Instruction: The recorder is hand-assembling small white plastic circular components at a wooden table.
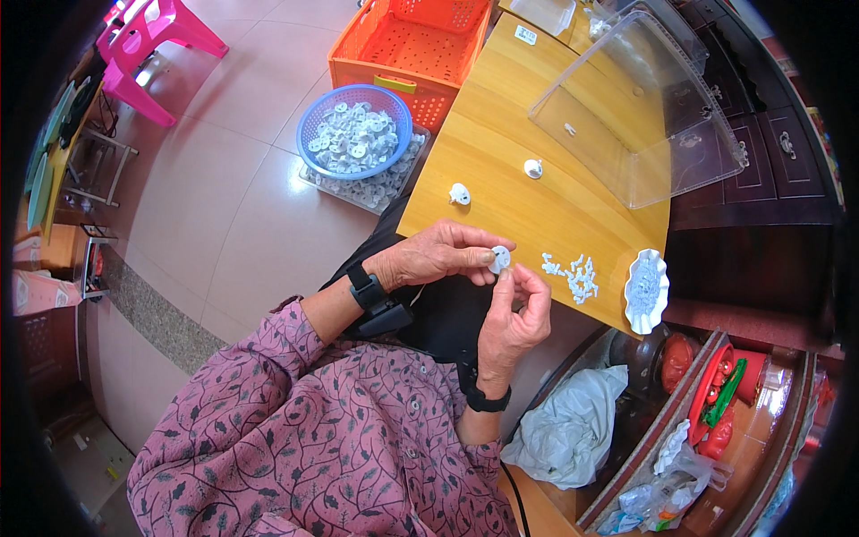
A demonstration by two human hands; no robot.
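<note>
My left hand (pixel 434 254) pinches a small round white plastic part (pixel 499 259) between thumb and fingers at the near edge of the wooden table (pixel 474 116). My right hand (pixel 516 318) grips the lower edge of the same part with its thumb and fingertips. Dark marks or holes show on the part's face. Two similar white pieces, one a round part (pixel 459 194) and one a farther part (pixel 533 168), rest on the tabletop. Right of my hands lies a loose pile of tiny white pegs (pixel 583 281). Beyond it a scalloped white dish (pixel 632 315) holds many small pale pieces.
A blue basket (pixel 306 159) heaped with white parts stands on a filled clear tray (pixel 386 195), left of the table. Behind it is an orange crate (pixel 429 80). A clear plastic bin (pixel 617 116) sits on the table's right side. A pink stool (pixel 148 49) stands far left.
</note>
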